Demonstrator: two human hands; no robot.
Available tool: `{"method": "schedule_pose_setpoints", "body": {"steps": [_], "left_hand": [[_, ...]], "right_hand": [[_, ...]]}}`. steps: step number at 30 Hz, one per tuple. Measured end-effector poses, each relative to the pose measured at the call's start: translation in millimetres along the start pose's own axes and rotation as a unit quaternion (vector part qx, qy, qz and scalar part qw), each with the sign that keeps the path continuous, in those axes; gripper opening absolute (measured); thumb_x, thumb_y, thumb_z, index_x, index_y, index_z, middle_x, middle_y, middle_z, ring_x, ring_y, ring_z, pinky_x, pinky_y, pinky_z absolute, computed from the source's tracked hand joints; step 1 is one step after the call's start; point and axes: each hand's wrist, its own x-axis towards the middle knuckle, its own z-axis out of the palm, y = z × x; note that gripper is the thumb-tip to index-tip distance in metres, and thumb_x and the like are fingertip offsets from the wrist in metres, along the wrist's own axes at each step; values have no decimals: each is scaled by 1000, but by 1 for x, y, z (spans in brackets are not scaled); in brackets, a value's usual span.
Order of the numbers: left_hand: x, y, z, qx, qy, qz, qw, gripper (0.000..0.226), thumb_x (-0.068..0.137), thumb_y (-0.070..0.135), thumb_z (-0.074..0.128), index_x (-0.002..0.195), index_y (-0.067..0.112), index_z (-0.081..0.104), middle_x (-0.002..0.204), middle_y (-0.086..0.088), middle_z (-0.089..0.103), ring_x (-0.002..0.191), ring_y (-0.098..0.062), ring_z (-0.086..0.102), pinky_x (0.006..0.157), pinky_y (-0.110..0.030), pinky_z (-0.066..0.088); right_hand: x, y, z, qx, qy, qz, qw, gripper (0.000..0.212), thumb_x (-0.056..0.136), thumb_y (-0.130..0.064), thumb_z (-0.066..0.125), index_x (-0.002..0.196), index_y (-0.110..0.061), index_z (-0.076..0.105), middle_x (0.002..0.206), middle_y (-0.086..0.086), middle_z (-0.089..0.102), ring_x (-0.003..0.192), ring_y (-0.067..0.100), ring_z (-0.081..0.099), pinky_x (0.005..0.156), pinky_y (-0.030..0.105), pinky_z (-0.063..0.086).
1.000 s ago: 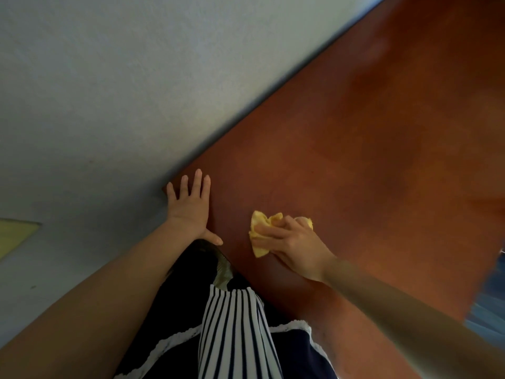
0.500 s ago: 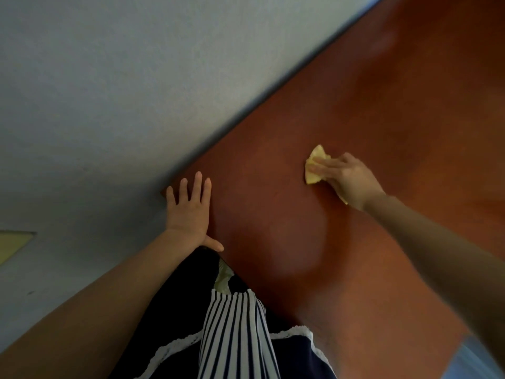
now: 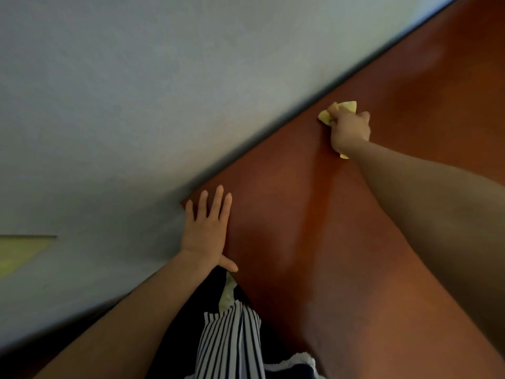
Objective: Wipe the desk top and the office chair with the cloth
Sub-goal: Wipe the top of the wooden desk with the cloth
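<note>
The cloth [image 3: 343, 108], yellow and crumpled, lies on the bench [image 3: 355, 242] close to its far edge, just beside the dark seam where the top meets the wall [image 3: 136, 105]. Most of it sits under the right grip [image 3: 350, 129]. A bunched part sticks out ahead of the fingertips on the wall side, and a small corner shows behind the heel of the hand, near the wrist. The right grip lies on top of the cloth with its fingers curled over it, holding it down against the wood. The right arm is stretched far out across the bench from the lower right.

The left grip [image 3: 206, 231] is well apart from the cloth, nearer the person, at the bench's near left corner. It lies flat and holds nothing. Its fingers are straight, slightly spread and pointing away, and its thumb is stuck out along the near edge.

The bench top is reddish-brown and shows a soft sheen between the two arms. Below the left grip, against the near edge, is the person's dark clothing with a striped panel [image 3: 232, 343] and white trim. A pale scrap [image 3: 228, 294] lies just under the thumb; what it is cannot be told. On the far left of the wall is a yellowish patch [image 3: 19, 250].
</note>
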Motion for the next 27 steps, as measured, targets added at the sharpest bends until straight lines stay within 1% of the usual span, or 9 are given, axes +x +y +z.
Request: {"method": "schedule_pose_setpoints", "body": {"steps": [2,4,6,8,14,18,21,25,27], "left_hand": [[0,0,1,-2,1,-2,1000,153,50,75,71,142,9,-32,153,-13,-31,143,-39,-16,114,-54,-4],[1,-1,1,-2,3,-5,1000,153,50,75,71,141,9,-32,153,-13,-31,143,-39,-16,114,-53,-5],[2,-2,2,-1,7,-8,1000,153,50,75,72,141,8,-32,153,-14,-30,143,-39,-15,114,-54,-5],[1,-1,1,5,8,-10,1000,153,50,76,71,143,9,-30,154,-14,-28,144,-39,-13,114,-54,-4],[-1,-1,-2,30,2,-18,999,153,48,79,69,145,9,-27,155,-13,-26,144,-38,-11,114,-54,-2],[-1,-1,-2,39,7,-23,999,154,46,81,68,145,9,-25,156,-12,-25,145,-37,-9,115,-53,0],[-2,1,-2,40,2,-24,999,154,46,80,69,145,9,-25,155,-12,-25,145,-37,-10,115,-52,0],[-2,0,-2,52,-4,-27,998,154,47,83,66,144,10,-28,155,-12,-26,145,-36,-11,114,-53,-4],[-2,-1,-3,72,0,-29,997,152,48,86,62,144,10,-29,155,-12,-26,145,-35,-10,113,-56,-5]], "right_hand": [[0,-16,7,-2,-26,-56,998,46,98,-16,37,140,-35,42,134,18,43,123,39,34,102,44,33],[-8,-29,18,-11,-32,-142,989,42,100,-21,37,139,-36,44,146,4,41,124,37,32,101,47,33],[-24,-38,29,-15,-34,-216,976,39,102,-25,36,138,-36,45,149,-7,38,124,37,32,99,46,33],[-46,-42,39,-13,-30,-255,966,38,102,-26,35,137,-36,46,150,-9,37,121,36,34,99,43,31],[-127,-33,58,-5,-57,-350,935,37,101,-28,39,135,-35,50,147,-11,41,123,31,38,94,45,35],[-171,-9,56,-10,-74,-434,898,34,99,-24,47,131,-33,55,141,-12,48,112,32,46,84,43,39],[-191,18,49,-7,-79,-485,871,34,92,-17,60,123,-29,63,133,-9,56,97,32,55,76,45,47],[-196,62,39,-63,-13,-528,847,42,78,-13,76,115,-30,68,123,-9,64,83,27,61,65,36,51],[-187,81,31,-90,39,-506,857,38,83,-12,68,116,-29,67,120,-8,65,76,26,60,61,34,50]]}}
